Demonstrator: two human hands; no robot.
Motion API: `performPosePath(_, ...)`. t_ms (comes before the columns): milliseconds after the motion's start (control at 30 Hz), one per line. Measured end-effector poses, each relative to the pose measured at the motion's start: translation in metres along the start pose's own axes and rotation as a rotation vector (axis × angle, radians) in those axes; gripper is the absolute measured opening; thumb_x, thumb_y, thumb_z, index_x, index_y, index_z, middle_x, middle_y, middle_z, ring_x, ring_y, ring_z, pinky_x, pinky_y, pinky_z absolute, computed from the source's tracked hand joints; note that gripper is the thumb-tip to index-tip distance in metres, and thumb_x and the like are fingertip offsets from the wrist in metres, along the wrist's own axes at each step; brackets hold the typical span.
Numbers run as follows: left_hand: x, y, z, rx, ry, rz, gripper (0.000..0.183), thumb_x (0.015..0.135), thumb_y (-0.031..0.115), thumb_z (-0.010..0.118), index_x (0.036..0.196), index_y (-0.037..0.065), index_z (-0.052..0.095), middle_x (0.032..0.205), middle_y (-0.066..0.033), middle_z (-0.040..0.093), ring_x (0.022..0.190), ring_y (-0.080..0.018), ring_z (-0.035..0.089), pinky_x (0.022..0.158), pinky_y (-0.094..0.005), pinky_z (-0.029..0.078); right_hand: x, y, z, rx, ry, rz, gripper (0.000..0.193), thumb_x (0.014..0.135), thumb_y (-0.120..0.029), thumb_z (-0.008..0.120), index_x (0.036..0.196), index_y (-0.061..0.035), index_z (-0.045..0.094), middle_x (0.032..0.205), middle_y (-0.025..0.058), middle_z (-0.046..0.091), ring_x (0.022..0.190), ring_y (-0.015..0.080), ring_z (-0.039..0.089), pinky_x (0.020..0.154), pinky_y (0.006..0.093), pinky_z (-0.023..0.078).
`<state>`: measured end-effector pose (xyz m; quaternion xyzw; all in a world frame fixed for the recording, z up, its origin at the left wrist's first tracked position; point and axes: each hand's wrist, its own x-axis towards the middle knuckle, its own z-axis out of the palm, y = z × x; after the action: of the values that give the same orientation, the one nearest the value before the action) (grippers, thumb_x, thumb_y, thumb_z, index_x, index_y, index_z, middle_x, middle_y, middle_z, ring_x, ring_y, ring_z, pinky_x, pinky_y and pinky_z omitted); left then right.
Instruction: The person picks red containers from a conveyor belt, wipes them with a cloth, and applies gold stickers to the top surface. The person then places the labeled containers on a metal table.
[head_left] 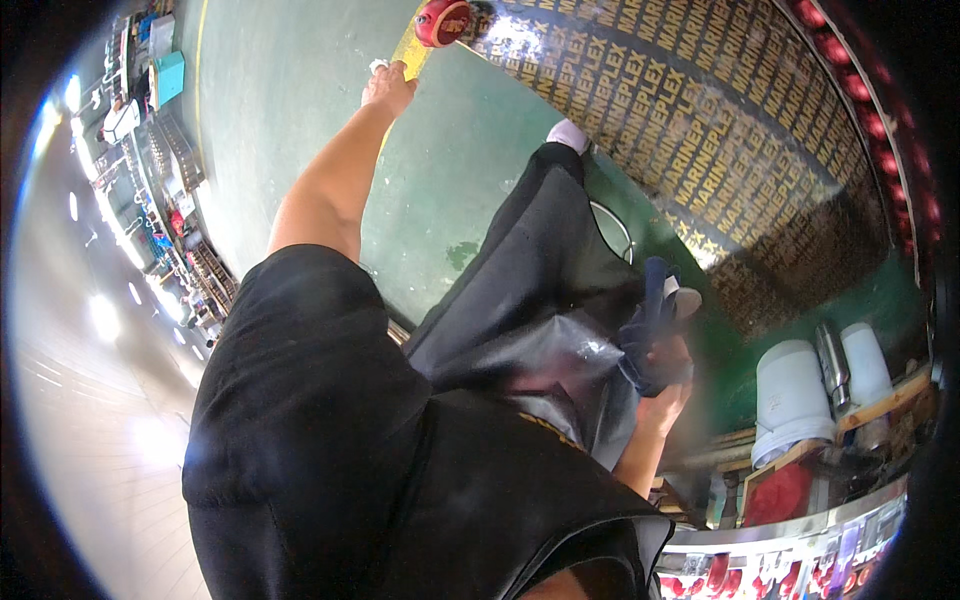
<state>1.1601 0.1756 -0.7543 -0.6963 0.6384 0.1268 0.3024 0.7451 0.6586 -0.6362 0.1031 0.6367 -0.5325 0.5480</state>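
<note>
My left arm reaches out toward the far side. My left hand (390, 92) is closed, with a small crumpled white bit (378, 66) at its fingers; I cannot make out what it is. Just beyond it, a round red container (443, 22) sits by the corner of a large dark board (640, 110) covered in rows of yellow lettering. Close to my right side, my right hand (670, 385) grips a bunched dark blue cloth (645, 345). A pale rounded piece (683, 300) shows at the cloth's upper end. A black apron (560, 300) hangs over my legs.
The green floor (430, 200) carries a yellow stripe (410, 55). White buckets (790, 390) and a metal cylinder (832, 365) stand on wooden boards at right, near a red item (778, 497). One shoe (568, 135) touches the board's edge. Racks (175, 155) line the far left.
</note>
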Motion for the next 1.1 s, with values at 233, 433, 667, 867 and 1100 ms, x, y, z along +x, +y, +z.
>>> performPosePath(233, -0.094, 0.138, 0.049, -0.099, -0.013, 0.472, 0.051, 0.095, 0.043, 0.059, 0.132, 0.008, 0.056, 0.136, -0.0167, 0.057, 0.127, -0.0380, 0.050, 0.105, -0.0477, 0.041, -0.060, 0.017, -0.058, 0.174, 0.103, -0.065, 0.044, 0.091, -0.008, 0.046, 0.133, 0.0013, 0.055, 0.105, 0.0151, 0.069, 0.086, 0.0191, 0.063, 0.084, 0.0331, 0.053)
performPosePath(433, -0.365, 0.418, -0.003, -0.497, -0.231, 1.452, 0.016, 0.097, 0.018, 0.063, 0.108, 0.007, 0.068, 0.099, -0.0123, 0.071, 0.092, -0.0299, 0.067, 0.083, -0.0392, 0.052, -0.159, 0.024, -0.087, 0.511, 0.300, -0.115, 0.040, 0.094, -0.010, 0.047, 0.132, 0.0012, 0.054, 0.099, 0.0101, 0.068, 0.085, 0.0163, 0.062, 0.082, 0.0305, 0.052)
performPosePath(667, -0.792, 0.568, -0.038, -0.577, -0.618, 2.270, 0.012, 0.097, 0.004, 0.061, 0.103, -0.003, 0.067, 0.094, -0.0108, 0.069, 0.081, -0.0179, 0.064, 0.074, -0.0285, 0.052, -0.225, 0.031, -0.152, 0.787, 0.372, -0.280, 0.034, 0.100, -0.020, 0.057, 0.130, -0.0040, 0.058, 0.100, 0.0066, 0.067, 0.091, 0.0140, 0.064, 0.082, 0.0309, 0.053)
performPosePath(867, -1.061, 0.668, 0.064, -0.369, -0.622, 2.467, 0.040, 0.090, 0.038, 0.066, 0.113, 0.005, 0.065, 0.105, -0.0187, 0.067, 0.102, -0.0355, 0.063, 0.091, -0.0432, 0.050, -0.265, 0.040, -0.225, 0.970, 0.499, -0.383, 0.033, 0.100, -0.017, 0.058, 0.130, -0.0037, 0.058, 0.098, 0.0081, 0.068, 0.085, 0.0141, 0.063, 0.078, 0.0296, 0.053)
performPosePath(1100, -1.131, 0.727, 0.140, -0.274, -0.614, 2.654, 0.035, 0.085, 0.031, 0.071, 0.108, 0.006, 0.064, 0.098, -0.0145, 0.070, 0.090, -0.0329, 0.067, 0.085, -0.0389, 0.053, -0.289, 0.066, -0.282, 1.182, 0.487, -0.412, 0.035, 0.098, -0.013, 0.060, 0.131, -0.0042, 0.057, 0.100, 0.0089, 0.067, 0.087, 0.0151, 0.064, 0.079, 0.0288, 0.053)
